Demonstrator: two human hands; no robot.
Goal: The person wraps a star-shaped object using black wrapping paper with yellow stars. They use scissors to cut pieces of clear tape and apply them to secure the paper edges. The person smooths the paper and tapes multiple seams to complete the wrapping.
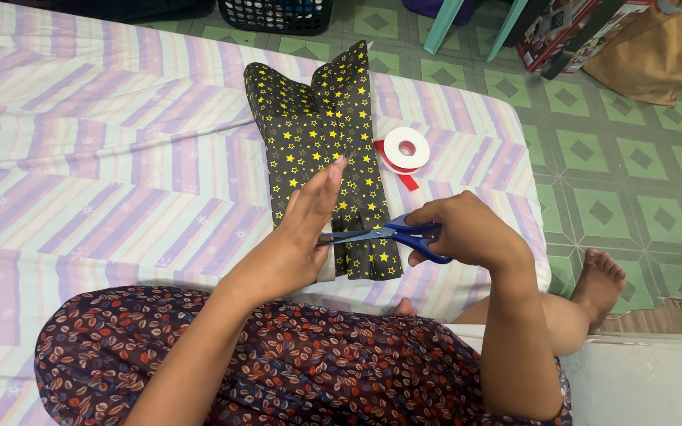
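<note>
A long sheet of black wrapping paper with yellow stars (317, 126) lies folded on the striped bed sheet (104, 173). My left hand (297, 229) rests flat on its near part, fingers straight and together, pressing it down. My right hand (463, 229) grips blue-handled scissors (392, 234), whose blades lie across the near end of the paper, pointing left toward my left hand. A white roll of tape with a red strip (406, 150) sits just right of the paper.
A black basket (278, 14) stands on the green tiled floor (617, 158) beyond the bed. Teal chair legs (444, 24), a box and a brown bag (657, 55) are at the upper right. My bare foot (597, 280) hangs off the bed's right edge.
</note>
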